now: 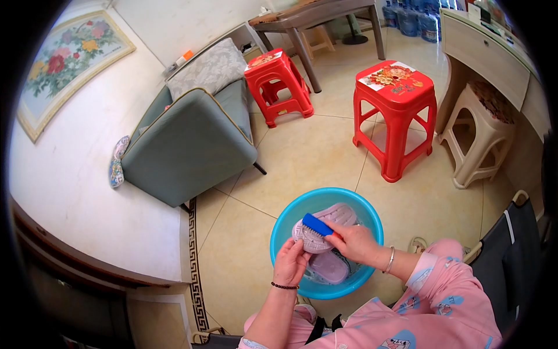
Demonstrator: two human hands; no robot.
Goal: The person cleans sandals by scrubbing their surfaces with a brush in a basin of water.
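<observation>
A light blue plastic basin [290, 216] stands on the floor in front of me. My left hand [289, 262] grips the near end of a lilac slipper [317, 244], whose patterned sole faces up above the basin. In my right hand [356, 241] is a scrubbing brush [317, 225] with a blue head and a bit of red handle showing. Its bristles rest against the sole. Brush and fingers cover part of this slipper. Below it, a second lilac slipper [329, 267] lies in the basin, where some suds or water show.
Two red plastic stools [395, 102] [273, 87] stand ahead. A grey-green armchair [189, 145] is at left, a beige stool [482, 131] under the desk [488, 43] at right. A dark folding chair [505, 262] sits close by my right side.
</observation>
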